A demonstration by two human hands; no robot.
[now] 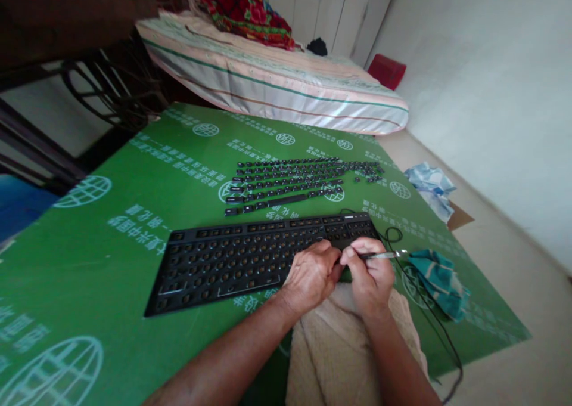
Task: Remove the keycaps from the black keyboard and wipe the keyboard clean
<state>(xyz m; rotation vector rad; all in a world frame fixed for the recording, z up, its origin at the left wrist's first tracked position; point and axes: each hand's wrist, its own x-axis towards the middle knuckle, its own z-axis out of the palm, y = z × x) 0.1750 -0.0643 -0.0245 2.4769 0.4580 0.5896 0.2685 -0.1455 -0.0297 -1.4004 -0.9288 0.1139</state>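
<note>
Keyboard [241, 251], black and full-size, sits right at the centre of our dial, rows of bare key sockets facing up! Biggest thing around it: the green tabletop [67, 245] beneath, printed with white globes and Chinese characters. Up at twelve o'clock, beyond the far edge, there's a striped mattress [268, 90]. Swing down to five o'clock: a beige cloth [330, 346] bunches up under the right forearm. Out at three o'clock, a crumpled teal cloth [442, 281], with the black cable [460, 367] snaking past it towards four.

And the hands, both at four o'clock, fingertips together! The left hand [315, 269] is curled over the keyboard's near edge; it may be pinching something small, but the fingers hide it and I can't tell. The right hand [372, 275] is closed round a slim tool [379, 255], its silvery end pointing to three.

Smallest of all, just past twelve, black keycaps [286, 201] lie in neat rows, the long space bar among the nearest.
</note>
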